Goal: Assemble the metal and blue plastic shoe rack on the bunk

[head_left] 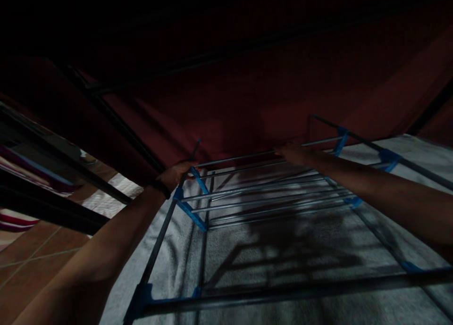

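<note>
A shoe rack of grey metal tubes (255, 200) with blue plastic connectors (191, 211) lies across a grey blanket. At its far left corner, my left hand (176, 173) is wrapped round the side pole, close to a blue connector. A dark band circles that wrist. Farther right, my right hand (292, 153) reaches over the rack, its fingers closed over the far cross tube. Shadow partly hides the fingertips of both hands. A thicker front tube (283, 289) runs along the near side of the rack.
Dark red fabric (244, 112) hangs behind the rack, with dark frame bars (116, 122) across it. The grey blanket (155, 263) lies beneath the rack. At the left are brown floor tiles (42, 249) and striped cloth (31, 171).
</note>
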Tool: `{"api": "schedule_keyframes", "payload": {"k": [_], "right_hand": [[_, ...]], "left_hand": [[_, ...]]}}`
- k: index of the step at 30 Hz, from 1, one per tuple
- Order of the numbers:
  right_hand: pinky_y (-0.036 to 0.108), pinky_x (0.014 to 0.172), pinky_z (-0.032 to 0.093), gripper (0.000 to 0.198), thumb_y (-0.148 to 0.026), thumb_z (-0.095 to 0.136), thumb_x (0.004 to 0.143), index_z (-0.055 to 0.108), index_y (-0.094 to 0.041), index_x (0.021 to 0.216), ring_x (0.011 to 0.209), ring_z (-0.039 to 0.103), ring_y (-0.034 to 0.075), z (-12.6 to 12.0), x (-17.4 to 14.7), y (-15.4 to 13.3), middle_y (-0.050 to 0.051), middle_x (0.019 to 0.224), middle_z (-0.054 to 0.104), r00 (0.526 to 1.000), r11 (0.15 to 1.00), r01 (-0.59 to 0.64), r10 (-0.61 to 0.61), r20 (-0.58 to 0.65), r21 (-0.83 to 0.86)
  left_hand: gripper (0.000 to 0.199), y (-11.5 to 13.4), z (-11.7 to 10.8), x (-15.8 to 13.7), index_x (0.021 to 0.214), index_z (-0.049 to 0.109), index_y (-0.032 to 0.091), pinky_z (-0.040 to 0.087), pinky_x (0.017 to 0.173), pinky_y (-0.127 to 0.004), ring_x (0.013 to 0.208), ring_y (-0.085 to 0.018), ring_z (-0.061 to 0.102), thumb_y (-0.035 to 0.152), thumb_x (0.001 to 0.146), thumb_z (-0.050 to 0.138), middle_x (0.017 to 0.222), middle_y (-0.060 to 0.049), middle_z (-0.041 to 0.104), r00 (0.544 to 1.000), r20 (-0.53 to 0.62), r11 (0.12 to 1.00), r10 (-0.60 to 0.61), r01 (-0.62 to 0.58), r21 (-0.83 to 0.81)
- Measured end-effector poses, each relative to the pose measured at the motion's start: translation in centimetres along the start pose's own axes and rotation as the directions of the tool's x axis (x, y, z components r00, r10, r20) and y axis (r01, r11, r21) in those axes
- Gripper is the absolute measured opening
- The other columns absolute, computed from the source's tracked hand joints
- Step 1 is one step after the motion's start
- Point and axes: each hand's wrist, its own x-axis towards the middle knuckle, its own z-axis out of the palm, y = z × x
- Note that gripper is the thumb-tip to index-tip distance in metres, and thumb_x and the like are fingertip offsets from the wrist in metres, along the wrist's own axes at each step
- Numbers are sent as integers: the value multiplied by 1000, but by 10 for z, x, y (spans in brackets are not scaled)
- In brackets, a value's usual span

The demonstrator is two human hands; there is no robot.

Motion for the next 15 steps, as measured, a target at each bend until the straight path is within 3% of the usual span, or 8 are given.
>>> {"api": "schedule_keyframes", "payload": {"k": [11, 15], "right_hand": [[37, 91, 49, 38, -24, 39, 101, 60, -12, 130, 110, 67, 29, -3, -5, -2, 19, 120, 69, 999, 1000, 22, -22, -28, 7], [42, 99, 47, 42, -30, 42, 101, 57, -12, 135, 119, 62, 31, -7, -8, -9, 18, 129, 64, 1000, 999, -17, 17, -2, 31]], "left_hand": [[29, -3, 0, 14, 82, 66, 14, 56, 65, -32, 74, -22, 67, 32, 63, 79, 76, -7, 70, 1000, -3, 1000, -22, 22, 19], [30, 0, 0, 11, 80, 66, 14, 56, 66, -32, 76, -22, 67, 34, 62, 79, 78, -7, 70, 999, -21, 999, -28, 29, 40]]}}
